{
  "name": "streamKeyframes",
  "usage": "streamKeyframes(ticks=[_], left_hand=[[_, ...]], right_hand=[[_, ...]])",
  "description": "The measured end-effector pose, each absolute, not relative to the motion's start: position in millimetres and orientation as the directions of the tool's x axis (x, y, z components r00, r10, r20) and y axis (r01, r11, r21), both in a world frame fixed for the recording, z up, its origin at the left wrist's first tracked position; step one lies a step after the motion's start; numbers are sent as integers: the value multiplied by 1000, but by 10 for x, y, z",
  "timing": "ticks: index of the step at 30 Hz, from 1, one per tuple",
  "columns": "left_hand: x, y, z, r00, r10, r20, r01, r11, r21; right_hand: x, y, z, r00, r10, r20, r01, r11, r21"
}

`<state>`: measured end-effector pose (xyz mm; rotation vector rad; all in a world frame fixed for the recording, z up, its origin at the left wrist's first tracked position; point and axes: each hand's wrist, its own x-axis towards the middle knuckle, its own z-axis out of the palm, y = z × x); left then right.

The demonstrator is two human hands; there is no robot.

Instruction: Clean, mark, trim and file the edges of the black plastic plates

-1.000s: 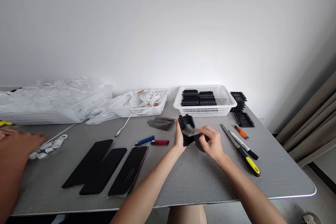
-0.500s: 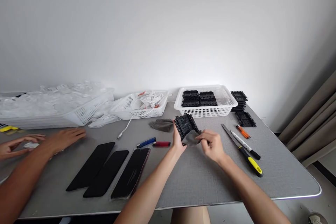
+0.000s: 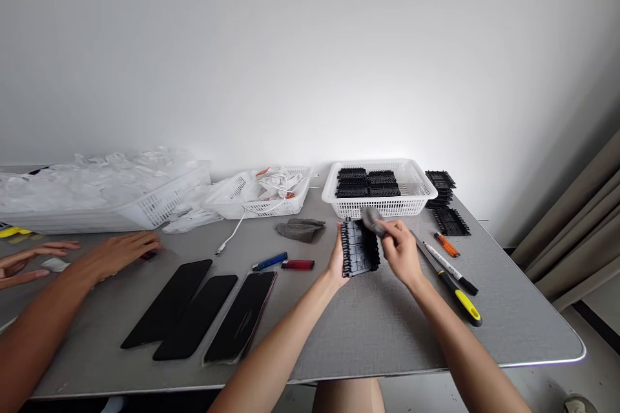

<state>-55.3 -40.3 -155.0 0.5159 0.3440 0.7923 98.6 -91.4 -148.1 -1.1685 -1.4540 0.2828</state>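
Left hand (image 3: 338, 259) clasps black plastic tray (image 3: 360, 249) upright over table (image 3: 378, 329); right hand (image 3: 401, 250) pinches grey cloth (image 3: 372, 217) at tray's top right edge.

Three white mesh baskets (image 3: 416, 197) are counted along the back of the table. Three black phones (image 3: 167, 302) are laid side by side at the front left. Two lighters are seen beside them, one blue (image 3: 269, 261) and one red (image 3: 297, 264). Two grey cloths are counted: one lying on the table (image 3: 300, 230), one held in the right hand (image 3: 402, 251). One black toothed tray (image 3: 359, 248) is held by the left hand (image 3: 338, 258); how many lie in the basket cannot be counted. One yellow-handled knife (image 3: 453, 287), one white pen (image 3: 450, 269) and one orange marker (image 3: 446, 244) are counted at the right. Two hands of another person (image 3: 119, 250) are seen at the left.
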Motion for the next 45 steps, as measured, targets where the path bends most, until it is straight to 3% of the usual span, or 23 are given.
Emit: streamKeyframes(ticks=[2,4,15,22,32,34,38,45], left_hand=[[-505,-437,-1583,665,737,-124,-559,601,571],[-466,-470,-1613,645,753,-128,-562,582,588],[-400,-559,-1578,586,799,-137,-593,537,599],[-405,-527,-1605,522,845,-119,-637,478,605],[-533,-421,-1469,493,864,-102,-666,450,594],[-543,-406,-1469,499,858,-119,-659,465,591],[-529,-420,-1481,529,840,-123,-644,491,586],[-474,-489,-1529,532,833,-154,-614,505,607]], right_hand=[[902,-937,-1498,13,790,613,592,488,-642],[837,-950,-1519,-55,817,573,644,468,-605],[756,-979,-1487,19,732,681,500,583,-640],[699,-990,-1430,0,832,555,627,433,-648],[761,-1035,-1411,-280,802,528,561,583,-588],[818,-1028,-1409,-218,799,561,523,581,-624],[869,-1002,-1440,65,775,629,547,500,-672],[693,-1007,-1483,-75,831,551,792,385,-473]])
